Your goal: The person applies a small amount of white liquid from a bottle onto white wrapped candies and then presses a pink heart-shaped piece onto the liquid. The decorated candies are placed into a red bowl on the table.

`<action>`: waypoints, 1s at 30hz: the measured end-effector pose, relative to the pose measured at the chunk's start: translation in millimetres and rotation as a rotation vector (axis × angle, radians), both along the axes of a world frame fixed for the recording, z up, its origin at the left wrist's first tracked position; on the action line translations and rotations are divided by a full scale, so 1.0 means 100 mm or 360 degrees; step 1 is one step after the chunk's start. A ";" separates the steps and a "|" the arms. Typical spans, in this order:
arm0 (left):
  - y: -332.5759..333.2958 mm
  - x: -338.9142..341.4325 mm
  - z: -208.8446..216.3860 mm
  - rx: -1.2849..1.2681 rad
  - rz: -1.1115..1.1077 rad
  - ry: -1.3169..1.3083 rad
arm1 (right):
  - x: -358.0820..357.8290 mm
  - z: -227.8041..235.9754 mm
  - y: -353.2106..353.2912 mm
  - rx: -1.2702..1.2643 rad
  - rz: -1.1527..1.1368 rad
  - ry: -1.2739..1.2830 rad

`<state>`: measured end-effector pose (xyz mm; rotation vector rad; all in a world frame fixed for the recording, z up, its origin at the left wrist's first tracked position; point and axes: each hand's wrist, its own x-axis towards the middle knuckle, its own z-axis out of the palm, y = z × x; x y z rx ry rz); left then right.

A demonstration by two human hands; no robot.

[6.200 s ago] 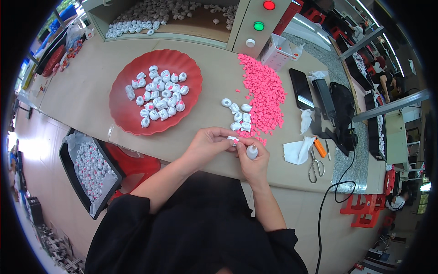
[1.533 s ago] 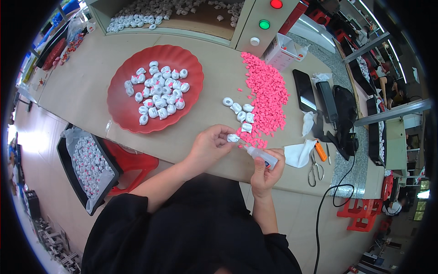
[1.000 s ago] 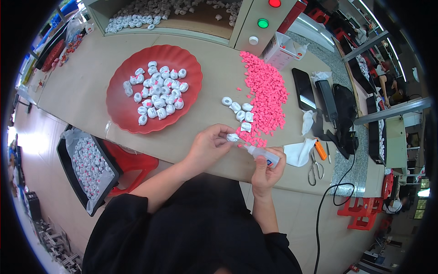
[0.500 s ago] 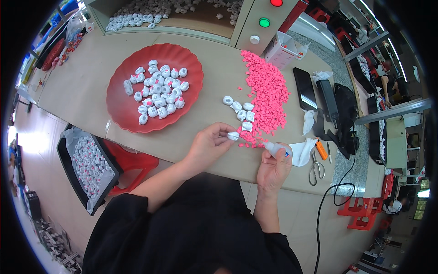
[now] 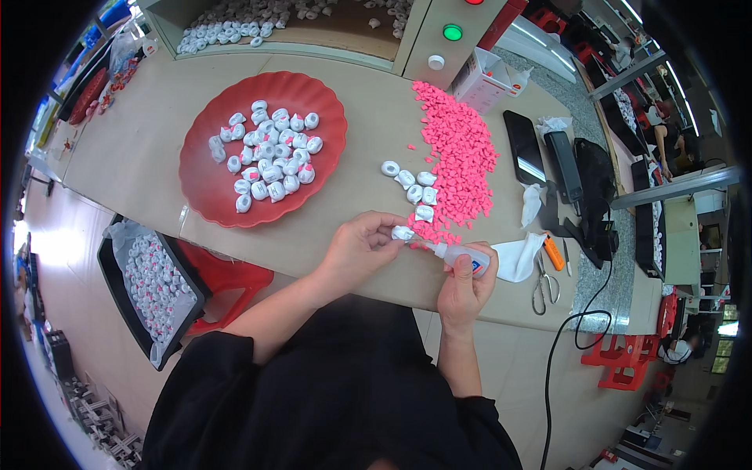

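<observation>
My left hand (image 5: 362, 249) pinches a small white rounded piece (image 5: 403, 233) between thumb and fingertips, just off the tabletop. My right hand (image 5: 465, 288) is wrapped round a small translucent glue bottle (image 5: 454, 254), tilted so its thin nozzle points left at the white piece. The nozzle tip is at or very near the piece; whether they touch I cannot tell. Beyond my hands, a heap of small pink pieces (image 5: 460, 157) spreads over the table, with several white pieces (image 5: 424, 213) along its left edge. A red scalloped plate (image 5: 202, 117) at the left holds many white pieces, some with pink bits.
Scissors (image 5: 540, 291), an orange-handled cutter (image 5: 553, 254) and a white cloth (image 5: 513, 262) lie right of my right hand. Farther off are a black phone (image 5: 523, 147) and a white box (image 5: 479, 82). A black tray (image 5: 117, 286) rests on a red stool (image 5: 235, 274). A black cable (image 5: 548, 376) hangs down.
My right hand has brought the glue bottle leftward and tipped its nozzle to the white piece. The piece has turned slightly in my left fingers. The whole view has shifted a little.
</observation>
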<state>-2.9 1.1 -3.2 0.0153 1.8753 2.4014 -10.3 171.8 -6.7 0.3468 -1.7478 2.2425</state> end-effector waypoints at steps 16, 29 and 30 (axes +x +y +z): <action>-0.02 0.01 0.02 0.0008 -0.0034 0.0008 | 0.03 0.06 -0.03 0.0107 0.0012 -0.0020; -0.01 0.00 -0.03 0.0016 -0.0010 0.0027 | 0.05 0.08 -0.06 0.0198 -0.0073 0.0009; 0.00 0.00 -0.02 -0.0020 -0.0013 0.0045 | 0.04 0.06 -0.05 0.0226 -0.0088 0.0028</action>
